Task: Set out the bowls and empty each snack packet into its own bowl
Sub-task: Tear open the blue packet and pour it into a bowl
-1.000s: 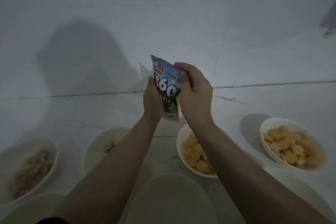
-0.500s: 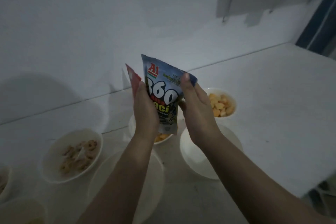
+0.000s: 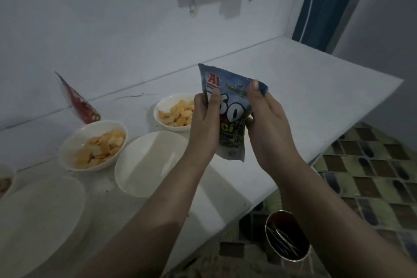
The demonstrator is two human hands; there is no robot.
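So the blue snack packet (image 3: 228, 110) was held upright in the air over the white desk (image 3: 304, 97), just right of the empty bowl (image 3: 151, 162), which gets used as the landmark here. The packet was pinched at both upper sides: the left hand (image 3: 205, 119) was wrapped round its left edge with the thumb laid across the front, and the right hand (image 3: 266, 117) was closed on the right top corner, thumb pressed on the print. Both grips were tight on the packet, nothing loose. Whether the top was torn yet couldn't be made out.

Just left of the empty bowl, a bowl of yellow snacks (image 3: 93, 144) was seen, touching or nearly touching it. Behind the empty bowl, a second bowl of yellow snacks (image 3: 174, 113) was partly hidden by the left hand. A red packet (image 3: 79, 101) was stood up beyond the left-hand snack bowl, against the wall. In front and left of the empty bowl, a larger pale bowl (image 3: 38, 221) was cut off by the frame edge. Down on the tiled floor (image 3: 372, 176), to the right and below, a shiny metal bin (image 3: 286, 237) was visible.
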